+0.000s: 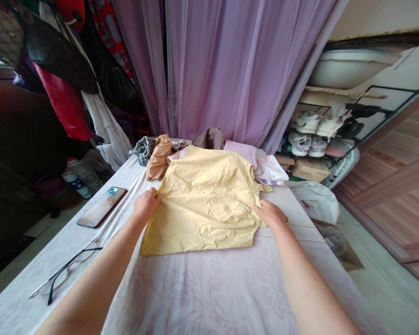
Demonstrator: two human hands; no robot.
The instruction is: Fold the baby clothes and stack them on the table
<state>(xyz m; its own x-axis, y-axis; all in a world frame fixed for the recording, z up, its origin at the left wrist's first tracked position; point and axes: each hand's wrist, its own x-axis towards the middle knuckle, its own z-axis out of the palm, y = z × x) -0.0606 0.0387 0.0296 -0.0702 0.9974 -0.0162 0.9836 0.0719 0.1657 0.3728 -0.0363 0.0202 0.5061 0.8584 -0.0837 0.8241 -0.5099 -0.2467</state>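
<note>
A wrinkled yellow garment (209, 195) lies spread on the cloth-covered table (202, 293) in front of me. It has a strap or tie sticking out at its right side; its exact kind is not clear. My left hand (147, 204) is closed on its left edge, fingertips on the fabric. At the right edge my right hand (270, 213) pinches the cloth between thumb and fingers. Behind it are a rolled brown garment (159, 157), a bunched dark blue garment (144, 150), a dark grey cloth (209, 138) and a white-and-pink garment (270, 168).
On the table's left lie a phone (102, 207) and eyeglasses (64, 270). A purple curtain (223, 70) hangs behind the table. To the right stands a rack with white shoes (307, 122) and a basin (352, 67). Bottles (77, 184) stand on the floor at left.
</note>
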